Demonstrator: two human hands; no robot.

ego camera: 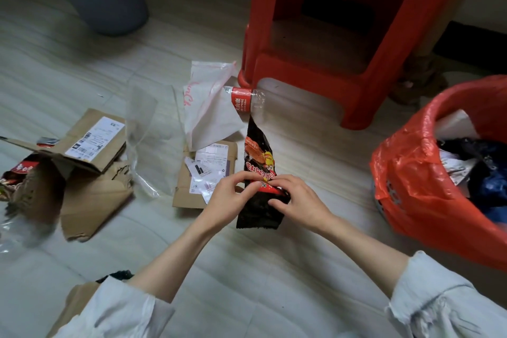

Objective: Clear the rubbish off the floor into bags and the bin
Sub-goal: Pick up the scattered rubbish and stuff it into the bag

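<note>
A long black and red snack wrapper [258, 153] is held above the floor at the centre. My left hand [227, 200] pinches its middle from the left and my right hand [299, 200] grips it from the right, fingers curled on the foil. A bin lined with a red bag [419, 181] stands at the right, with dark rubbish and paper inside. An empty plastic bottle [247, 100] with a red label lies by the stool. A white plastic bag [208, 115], a clear plastic sheet [148, 134] and torn cardboard boxes [90, 151] lie on the floor.
A red plastic stool [323, 44] stands behind the wrapper. A grey bin with a red liner [109, 0] is at the far left. A flat cardboard piece with labels [205, 173] lies under my left hand. Another snack wrapper [16, 170] sits at the left edge.
</note>
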